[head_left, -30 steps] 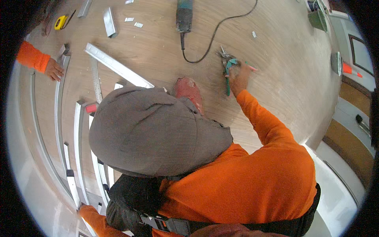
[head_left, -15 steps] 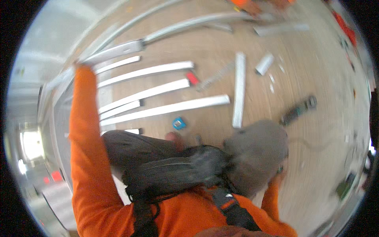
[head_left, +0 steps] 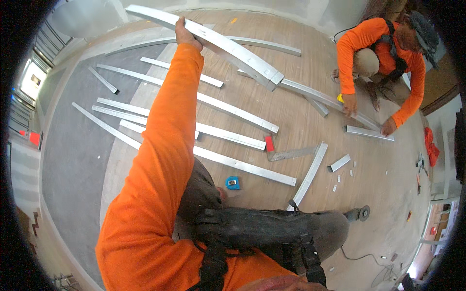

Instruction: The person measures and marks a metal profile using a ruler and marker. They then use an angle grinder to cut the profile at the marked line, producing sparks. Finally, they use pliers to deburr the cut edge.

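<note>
My left hand [head_left: 187, 35] is raised at the end of my outstretched arm, its fingers wrapped round a long silvery metal stud [head_left: 238, 59]. The stud's wide end meets a narrower metal channel [head_left: 313, 97] that runs on toward the right. A co-worker in an orange top [head_left: 371, 43] squats at that far end with both hands on the channel, a yellow tape measure [head_left: 340, 98] by one of them. My right hand does not show. Beyond my knee, an angle grinder [head_left: 358, 214] pokes out, partly hidden by my leg.
Several metal studs [head_left: 242, 167] lie across the wooden floor and grey sheet [head_left: 73, 160]. Near my knee sit a blue tape measure [head_left: 233, 183] and a red-handled square [head_left: 270, 143]. Short offcuts [head_left: 339, 163] and a power cord [head_left: 361, 257] are to the right.
The view has swung, so the co-worker is now largely in sight. My left hand appears farther right in the picture, the stud's end raised. My right arm has gone out of view.
</note>
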The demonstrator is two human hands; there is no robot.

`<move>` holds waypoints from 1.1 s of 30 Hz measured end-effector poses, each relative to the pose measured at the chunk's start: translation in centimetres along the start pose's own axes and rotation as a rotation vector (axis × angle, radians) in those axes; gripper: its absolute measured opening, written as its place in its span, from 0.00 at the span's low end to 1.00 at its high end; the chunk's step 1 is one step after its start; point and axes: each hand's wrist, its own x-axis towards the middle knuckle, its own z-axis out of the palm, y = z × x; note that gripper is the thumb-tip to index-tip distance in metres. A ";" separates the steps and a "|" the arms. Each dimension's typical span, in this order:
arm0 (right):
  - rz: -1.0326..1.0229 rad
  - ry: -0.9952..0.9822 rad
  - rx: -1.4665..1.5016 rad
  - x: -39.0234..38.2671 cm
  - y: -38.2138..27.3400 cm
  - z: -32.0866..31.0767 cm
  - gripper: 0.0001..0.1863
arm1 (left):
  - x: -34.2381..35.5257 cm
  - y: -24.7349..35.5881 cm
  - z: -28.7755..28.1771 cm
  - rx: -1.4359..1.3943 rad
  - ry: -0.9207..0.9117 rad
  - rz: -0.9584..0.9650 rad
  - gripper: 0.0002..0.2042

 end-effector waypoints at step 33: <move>-1.194 -0.653 0.097 -5.3 -53.7 -6.4 0.28 | -1.9 10.2 7.7 -0.032 -0.283 0.158 0.13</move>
